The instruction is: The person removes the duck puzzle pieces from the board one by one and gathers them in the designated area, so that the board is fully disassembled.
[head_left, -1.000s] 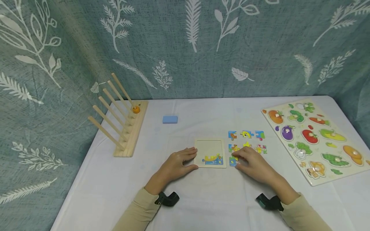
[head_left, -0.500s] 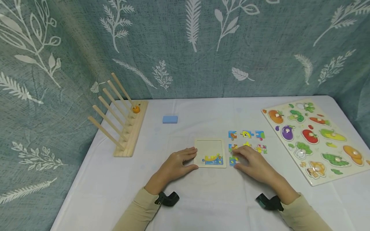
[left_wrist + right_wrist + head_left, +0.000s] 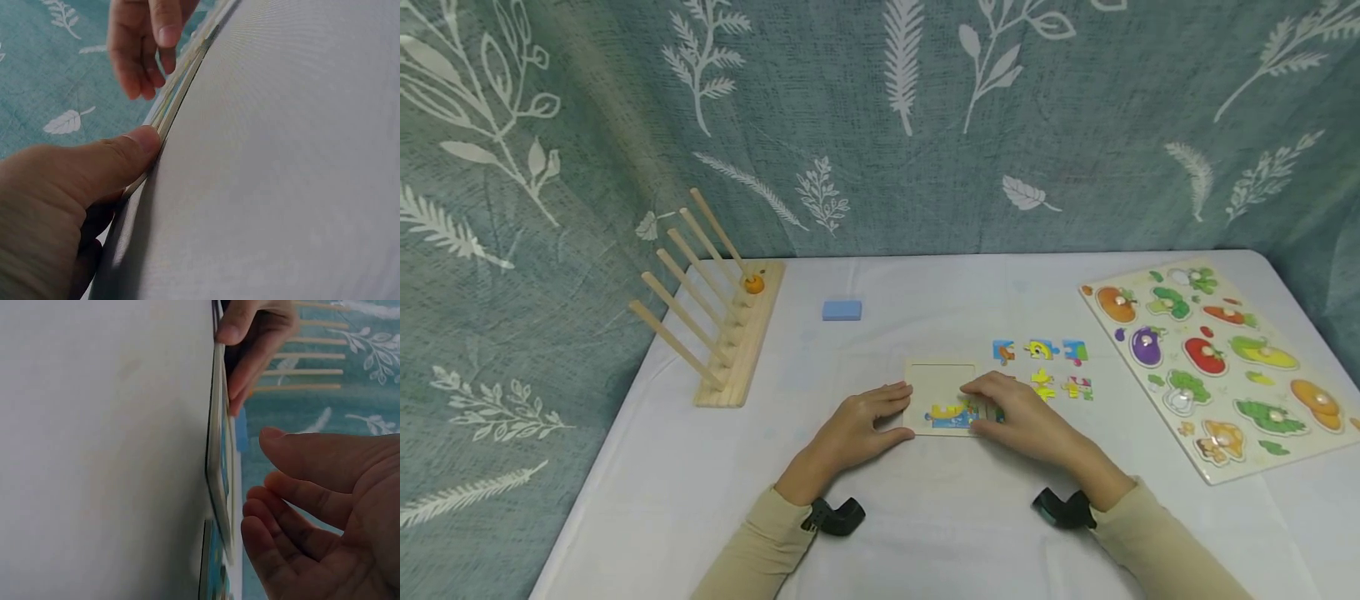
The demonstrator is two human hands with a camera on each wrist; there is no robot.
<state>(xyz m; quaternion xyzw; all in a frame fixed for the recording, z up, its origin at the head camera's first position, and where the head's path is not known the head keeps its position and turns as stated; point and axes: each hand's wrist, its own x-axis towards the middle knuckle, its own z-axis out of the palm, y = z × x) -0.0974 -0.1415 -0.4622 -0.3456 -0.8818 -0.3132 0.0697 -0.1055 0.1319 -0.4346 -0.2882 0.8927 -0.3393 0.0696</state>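
A small wooden puzzle board [image 3: 938, 382] lies flat on the white table, with joined yellow and blue puzzle pieces [image 3: 949, 416] in its lower right part. At its left edge, my left hand [image 3: 852, 425] presses with thumb and nearly straight fingers; in the left wrist view the thumb [image 3: 142, 139] touches the board's edge. My right hand [image 3: 1026, 421] hovers at the board's right side, overlapping it in the head view. The right wrist view shows nothing between its thumb [image 3: 312, 456] and loosely bent fingers. It hides part of the nearby loose pieces.
Several loose jigsaw pieces [image 3: 1041, 350] lie in rows right of the board. Farther right is a large vegetable peg board [image 3: 1236, 400]. A wooden peg rack [image 3: 752, 350] with an orange bead [image 3: 754, 284] stands left. A blue block [image 3: 842, 311] lies behind.
My right hand has moved left from the loose pieces to the puzzle board's right side. The left hand stays at the board's left edge.
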